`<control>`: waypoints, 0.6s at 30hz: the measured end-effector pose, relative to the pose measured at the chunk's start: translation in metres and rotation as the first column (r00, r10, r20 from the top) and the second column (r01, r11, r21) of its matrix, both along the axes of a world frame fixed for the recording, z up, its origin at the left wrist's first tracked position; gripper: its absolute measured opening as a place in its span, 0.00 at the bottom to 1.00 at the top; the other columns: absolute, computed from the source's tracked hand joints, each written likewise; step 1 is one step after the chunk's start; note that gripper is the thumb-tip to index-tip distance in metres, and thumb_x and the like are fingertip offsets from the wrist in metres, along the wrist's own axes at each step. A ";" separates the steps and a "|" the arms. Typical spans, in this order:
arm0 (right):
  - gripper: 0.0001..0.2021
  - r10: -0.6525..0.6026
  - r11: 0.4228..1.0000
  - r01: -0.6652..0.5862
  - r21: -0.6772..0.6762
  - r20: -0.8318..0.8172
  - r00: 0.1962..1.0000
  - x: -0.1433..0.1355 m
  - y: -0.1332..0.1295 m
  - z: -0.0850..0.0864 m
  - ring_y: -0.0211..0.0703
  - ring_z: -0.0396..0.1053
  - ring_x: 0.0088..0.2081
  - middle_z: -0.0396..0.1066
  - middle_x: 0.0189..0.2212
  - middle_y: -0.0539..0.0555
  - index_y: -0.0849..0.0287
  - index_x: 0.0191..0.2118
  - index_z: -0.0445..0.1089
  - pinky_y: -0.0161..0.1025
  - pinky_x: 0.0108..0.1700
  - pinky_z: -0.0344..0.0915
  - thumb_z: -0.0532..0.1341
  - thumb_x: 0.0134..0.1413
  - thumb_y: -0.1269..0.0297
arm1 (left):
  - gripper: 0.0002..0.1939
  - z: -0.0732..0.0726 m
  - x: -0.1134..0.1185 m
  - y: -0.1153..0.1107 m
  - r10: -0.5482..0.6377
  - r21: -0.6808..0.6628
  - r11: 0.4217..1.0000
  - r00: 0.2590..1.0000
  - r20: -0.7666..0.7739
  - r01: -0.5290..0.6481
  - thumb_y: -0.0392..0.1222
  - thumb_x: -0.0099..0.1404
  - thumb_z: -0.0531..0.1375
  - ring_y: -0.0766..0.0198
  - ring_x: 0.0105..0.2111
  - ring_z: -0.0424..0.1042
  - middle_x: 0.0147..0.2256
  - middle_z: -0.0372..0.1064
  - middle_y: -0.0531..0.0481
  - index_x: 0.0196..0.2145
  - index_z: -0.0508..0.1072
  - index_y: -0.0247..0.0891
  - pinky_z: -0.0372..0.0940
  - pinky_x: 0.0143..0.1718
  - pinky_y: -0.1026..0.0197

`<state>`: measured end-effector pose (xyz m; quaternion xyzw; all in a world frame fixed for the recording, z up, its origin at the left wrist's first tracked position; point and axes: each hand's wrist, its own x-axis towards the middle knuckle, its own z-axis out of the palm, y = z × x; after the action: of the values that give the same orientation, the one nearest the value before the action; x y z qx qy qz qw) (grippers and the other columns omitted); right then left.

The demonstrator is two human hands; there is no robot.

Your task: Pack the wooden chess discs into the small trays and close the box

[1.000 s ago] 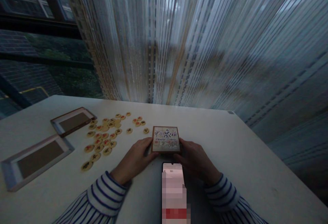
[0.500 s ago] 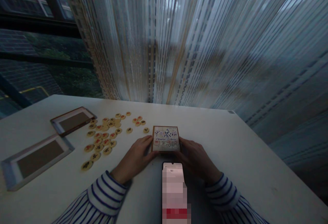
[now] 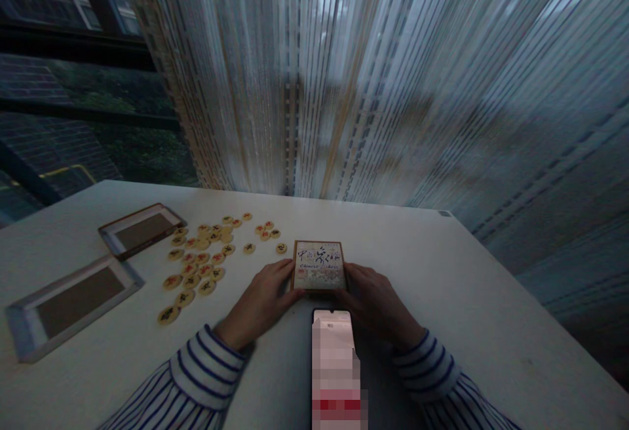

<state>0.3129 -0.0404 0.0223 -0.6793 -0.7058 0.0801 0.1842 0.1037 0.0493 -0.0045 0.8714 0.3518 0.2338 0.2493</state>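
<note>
A small square Chinese chess box [image 3: 320,267], its printed face up with dark lettering and a brown border, is held on the white table [image 3: 442,325]. My left hand [image 3: 265,295] grips its left side, fingers along the edge and thumb at the near corner. On the opposite side my right hand [image 3: 376,302] grips the box the same way. Left of the box, round wooden chess pieces [image 3: 205,271] with red or black characters lie scattered. Just below the box, between my forearms, lies a phone [image 3: 333,358] with a lit, partly blurred screen.
Two open shallow box halves, a brown-rimmed one [image 3: 142,230] and a pale-walled one [image 3: 73,305], lie at the table's left. Striped string curtains [image 3: 334,89] hang behind the far edge. A dark-framed window [image 3: 73,50] is at the upper left.
Both hands keep the same hold on the box. The view has shifted very slightly; nothing else has visibly moved.
</note>
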 end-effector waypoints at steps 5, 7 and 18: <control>0.19 0.002 1.000 -0.002 -0.001 0.004 1.000 0.001 0.000 -0.001 0.50 0.65 0.47 0.69 0.46 0.57 0.56 0.50 0.62 0.49 0.47 0.61 0.55 0.53 0.57 | 0.26 0.000 0.001 0.000 0.011 -0.004 1.000 1.000 -0.002 -0.011 0.47 0.58 0.58 0.53 0.52 0.61 0.53 0.63 0.43 0.53 0.63 0.39 0.56 0.54 0.48; 0.19 0.005 1.000 -0.005 0.006 -0.005 1.000 0.001 0.000 -0.001 0.51 0.65 0.47 0.69 0.46 0.58 0.56 0.50 0.62 0.49 0.47 0.61 0.56 0.53 0.57 | 0.26 0.000 0.000 0.000 0.010 -0.004 1.000 1.000 0.004 -0.010 0.48 0.57 0.58 0.53 0.52 0.61 0.53 0.63 0.43 0.53 0.63 0.39 0.56 0.54 0.48; 0.27 0.057 0.986 -0.056 0.155 -0.005 0.998 0.007 0.016 -0.020 0.51 0.51 0.59 0.53 0.58 0.69 0.70 0.58 0.53 0.51 0.57 0.53 0.49 0.57 0.57 | 0.23 0.010 0.011 0.005 0.029 0.151 0.988 0.996 0.081 -0.041 0.46 0.65 0.49 0.55 0.57 0.55 0.57 0.57 0.41 0.56 0.58 0.38 0.52 0.57 0.46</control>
<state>0.3201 -0.0248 0.0022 -0.6422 -0.7281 0.0332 0.2374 0.1143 0.0541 0.0054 0.8717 0.3383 0.2986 0.1914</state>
